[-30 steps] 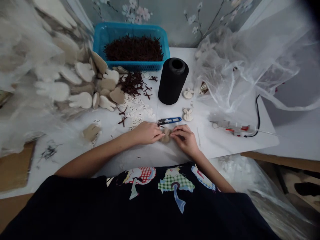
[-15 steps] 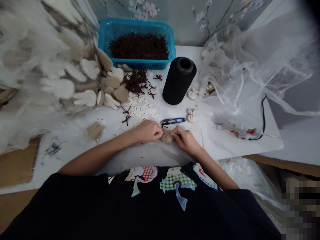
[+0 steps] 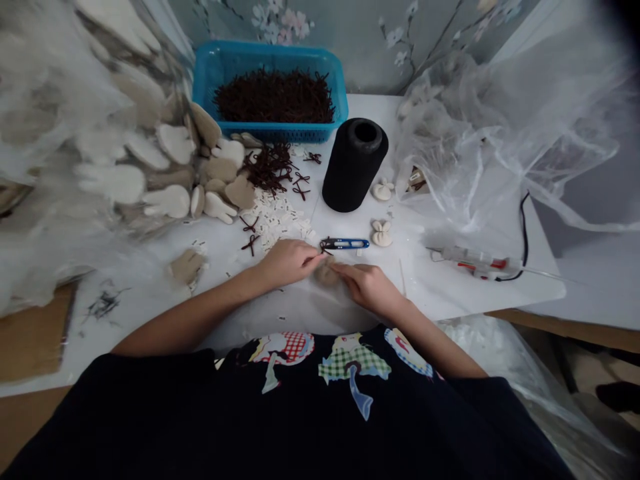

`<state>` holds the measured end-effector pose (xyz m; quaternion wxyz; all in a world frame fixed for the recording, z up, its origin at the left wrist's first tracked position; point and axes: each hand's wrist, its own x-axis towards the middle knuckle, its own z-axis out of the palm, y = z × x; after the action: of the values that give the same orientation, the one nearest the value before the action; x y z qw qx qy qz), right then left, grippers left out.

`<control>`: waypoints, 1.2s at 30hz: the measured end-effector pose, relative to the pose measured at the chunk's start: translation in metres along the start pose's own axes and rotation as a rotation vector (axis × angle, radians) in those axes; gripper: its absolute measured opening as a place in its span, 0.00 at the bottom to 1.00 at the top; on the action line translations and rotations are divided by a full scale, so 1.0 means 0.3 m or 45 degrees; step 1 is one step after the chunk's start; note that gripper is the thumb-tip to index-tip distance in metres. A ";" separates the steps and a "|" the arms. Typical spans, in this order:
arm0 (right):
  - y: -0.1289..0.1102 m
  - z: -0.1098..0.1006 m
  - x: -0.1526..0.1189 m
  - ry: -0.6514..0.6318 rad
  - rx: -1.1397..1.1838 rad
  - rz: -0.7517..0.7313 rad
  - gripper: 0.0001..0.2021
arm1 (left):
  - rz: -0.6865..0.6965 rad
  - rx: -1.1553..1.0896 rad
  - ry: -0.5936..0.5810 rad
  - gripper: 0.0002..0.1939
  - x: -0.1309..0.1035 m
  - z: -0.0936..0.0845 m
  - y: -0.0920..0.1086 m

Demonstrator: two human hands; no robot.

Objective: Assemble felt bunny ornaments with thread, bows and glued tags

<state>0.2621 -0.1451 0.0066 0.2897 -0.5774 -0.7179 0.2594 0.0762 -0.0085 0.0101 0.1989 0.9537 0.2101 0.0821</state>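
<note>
Both of my hands meet over the table around a small beige fabric piece (image 3: pixel 327 275), rounded like a little plush head and slightly blurred. My left hand (image 3: pixel 291 261) is closed, its fingertips pinching the piece's upper left edge. From the right, my right hand (image 3: pixel 370 287) grips the piece, index finger stretched across its top. Just beyond the fingers lie blue-handled thread snips (image 3: pixel 345 244), with a dark brown bow (image 3: pixel 326 248) by their blades. Two small cream bunny heads, the nearer bunny head (image 3: pixel 381 233) and the farther bunny head (image 3: pixel 383 190), sit to the right.
A black thread cone (image 3: pixel 354 170) stands behind the snips. The blue basket (image 3: pixel 280 127) at the back holds brown bows. White labels (image 3: pixel 283 220) lie scattered. Left is a clear bag of rabbit-shaped pieces (image 3: pixel 170 200); right are a glue gun (image 3: pixel 475 260) and a plastic bag (image 3: pixel 450 133).
My right index finger has moved from the piece's right edge onto its top, and the fingers have straightened. My left fingertips stay at its left side. The view has shifted slightly.
</note>
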 end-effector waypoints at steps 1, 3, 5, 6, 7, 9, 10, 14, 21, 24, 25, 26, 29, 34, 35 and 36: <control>-0.006 0.005 0.004 -0.027 -0.072 0.020 0.17 | -0.018 -0.033 0.023 0.22 -0.003 0.001 0.016; -0.018 0.010 0.012 -0.114 -0.226 0.093 0.18 | 0.001 -0.082 0.058 0.22 -0.011 0.006 0.048; -0.028 0.005 0.017 -0.143 -0.240 0.166 0.18 | 0.054 -0.085 0.058 0.20 -0.019 0.017 0.071; -0.031 -0.001 0.019 -0.151 -0.206 0.200 0.18 | 0.073 -0.069 0.045 0.18 -0.023 0.023 0.079; -0.032 -0.008 0.022 -0.157 -0.149 0.233 0.18 | 0.083 -0.040 0.029 0.16 -0.027 0.029 0.085; -0.029 -0.027 0.027 -0.156 -0.001 0.288 0.20 | 0.101 0.051 0.008 0.11 -0.033 0.036 0.089; -0.027 -0.037 0.032 -0.160 0.069 0.310 0.22 | 0.127 0.104 0.010 0.09 -0.035 0.036 0.089; -0.023 -0.065 0.063 -0.202 0.173 0.348 0.24 | 0.382 0.327 0.111 0.06 -0.039 0.024 0.081; -0.028 -0.065 0.116 -0.190 0.188 0.453 0.08 | 0.738 0.640 0.300 0.11 -0.039 0.001 0.067; -0.004 -0.042 0.115 -0.101 0.401 0.506 0.10 | 0.695 0.688 0.368 0.10 -0.043 0.010 0.067; 0.005 -0.032 0.112 -0.070 0.521 0.525 0.10 | 0.676 0.694 0.395 0.10 -0.044 0.014 0.068; 0.013 -0.023 0.110 -0.045 0.650 0.545 0.09 | 0.656 0.691 0.423 0.10 -0.046 0.018 0.069; 0.023 -0.003 0.105 0.000 0.980 0.603 0.10 | 0.599 0.635 0.499 0.12 -0.047 0.025 0.073; 0.009 0.004 0.104 0.066 1.174 0.654 0.14 | 0.537 0.548 0.613 0.18 -0.045 0.020 0.078; 0.004 0.004 0.104 0.070 1.185 0.658 0.14 | 0.530 0.548 0.623 0.18 -0.045 0.020 0.079; 0.000 0.004 0.105 0.077 1.199 0.661 0.14 | 0.525 0.554 0.622 0.18 -0.045 0.020 0.081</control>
<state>0.2560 -0.1144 0.0095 0.4642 -0.5507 -0.3491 0.5995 0.0745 -0.0366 0.0138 -0.0847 0.9482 0.0677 0.2987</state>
